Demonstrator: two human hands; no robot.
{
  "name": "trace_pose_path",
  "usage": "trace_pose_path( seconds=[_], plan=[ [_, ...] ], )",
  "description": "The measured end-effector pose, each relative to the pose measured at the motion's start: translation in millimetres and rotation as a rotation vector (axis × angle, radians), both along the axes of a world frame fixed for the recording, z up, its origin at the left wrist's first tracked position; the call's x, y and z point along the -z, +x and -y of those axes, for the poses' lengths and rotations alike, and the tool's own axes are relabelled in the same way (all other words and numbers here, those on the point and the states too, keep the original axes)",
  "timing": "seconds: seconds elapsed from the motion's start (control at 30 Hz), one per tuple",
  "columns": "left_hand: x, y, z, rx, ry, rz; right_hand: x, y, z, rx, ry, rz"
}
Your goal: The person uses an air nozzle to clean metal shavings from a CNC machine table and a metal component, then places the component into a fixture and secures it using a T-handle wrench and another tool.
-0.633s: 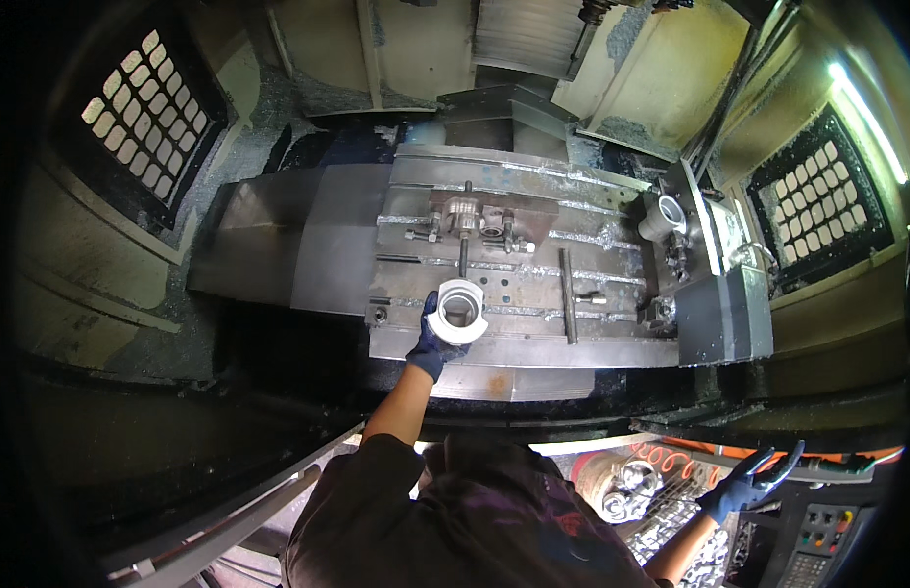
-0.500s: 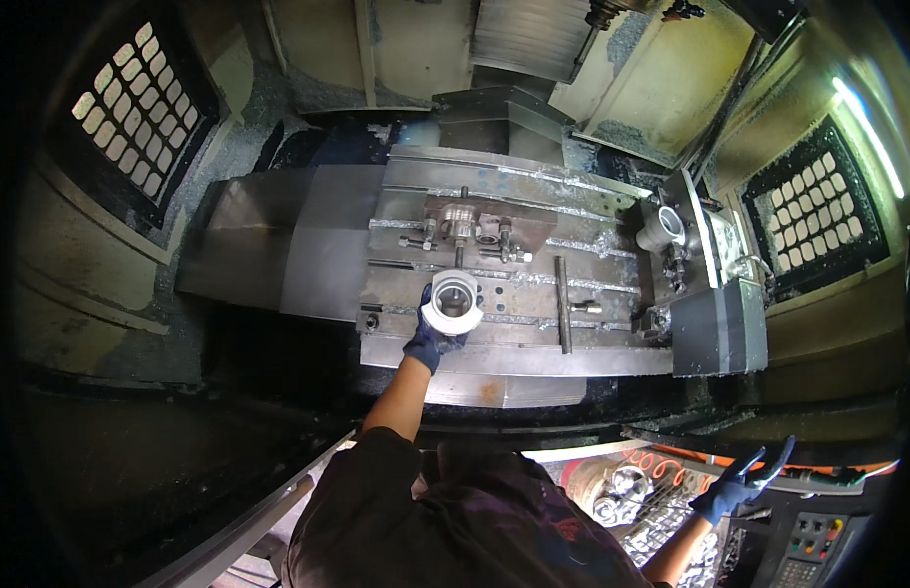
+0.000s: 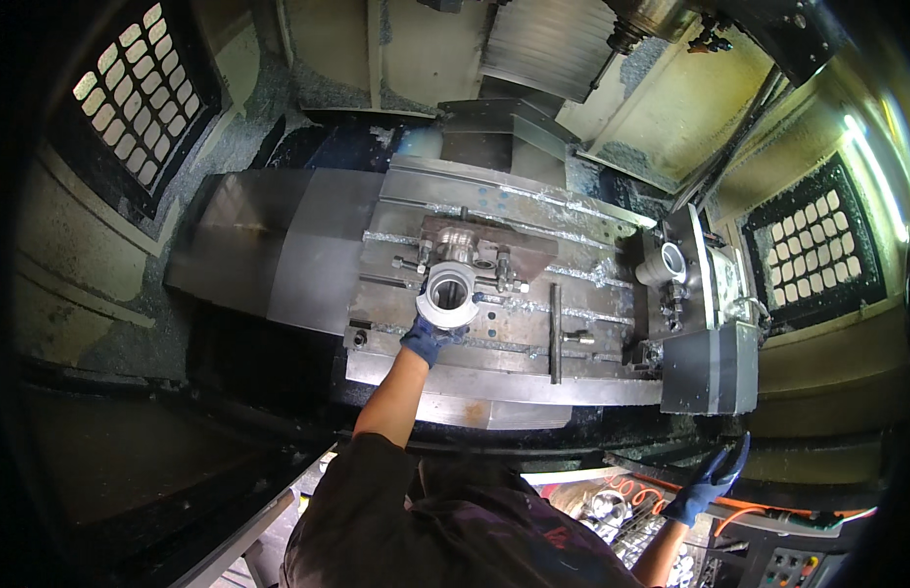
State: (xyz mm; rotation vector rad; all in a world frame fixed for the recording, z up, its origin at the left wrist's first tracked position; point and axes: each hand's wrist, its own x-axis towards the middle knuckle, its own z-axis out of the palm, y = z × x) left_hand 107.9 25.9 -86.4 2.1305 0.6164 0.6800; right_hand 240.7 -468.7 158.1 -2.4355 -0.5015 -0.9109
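My left hand (image 3: 433, 341), in a dark blue glove, is closed around a hollow silver metal casting (image 3: 447, 316). The casting's round opening faces up at me, and part of my fingers is hidden beneath it. It is held over the slotted machine table (image 3: 514, 357), just on the near side of a brown fixture block (image 3: 531, 251) with clamp bolts and a ribbed round metal piece (image 3: 457, 245). My right hand (image 3: 705, 490), also gloved, is out at the lower right with its fingers stretched and nothing in it, near the machine's front edge.
A dark bar (image 3: 556, 333) and a small bolt-like piece (image 3: 578, 337) lie on the table. Farther right, a second hollow casting (image 3: 664, 263) sits on an upright fixture beside a grey box (image 3: 712, 370). A spindle head (image 3: 656, 22) hangs at the top. Metal shavings fill the slots.
My left hand has carried the casting farther in, so it now overlaps the fixture's near side. My right hand's fingers have drawn closer together. The whole view has shifted slightly.
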Motion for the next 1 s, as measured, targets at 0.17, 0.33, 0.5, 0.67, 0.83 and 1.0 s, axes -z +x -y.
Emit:
trace_pose_path(
  seconds=[0.17, 0.33, 0.5, 0.67, 0.83, 1.0],
  plan=[
    [-22.5, -2.7, 1.5, 0.084, -0.336, 0.248, 17.9, -2.8, -9.5, -0.118, 0.096, -0.175],
    [34.0, 8.2, -5.7, 0.102, -0.776, 0.503, 69.5, -4.0, 3.7, -0.044, 0.497, -0.421],
    [-17.0, 11.0, -5.5, 0.224, -1.686, 0.904, 175.0, -18.4, 63.0, -0.069, 0.198, -0.4],
    [28.2, 18.1, -4.3, 0.025, -0.775, 0.603, 235.8, -52.0, 117.7, 0.105, -0.226, -0.662],
    [4.1, 27.4, -5.1, 0.018, -0.604, 0.37, 339.8, -99.0, 246.3, -0.468, -1.822, -0.594],
    [76.8, 43.1, -34.9, 0.171, -1.048, 0.611, 345.2, -85.1, 244.5, -0.463, -1.345, -0.559]
  ],
)
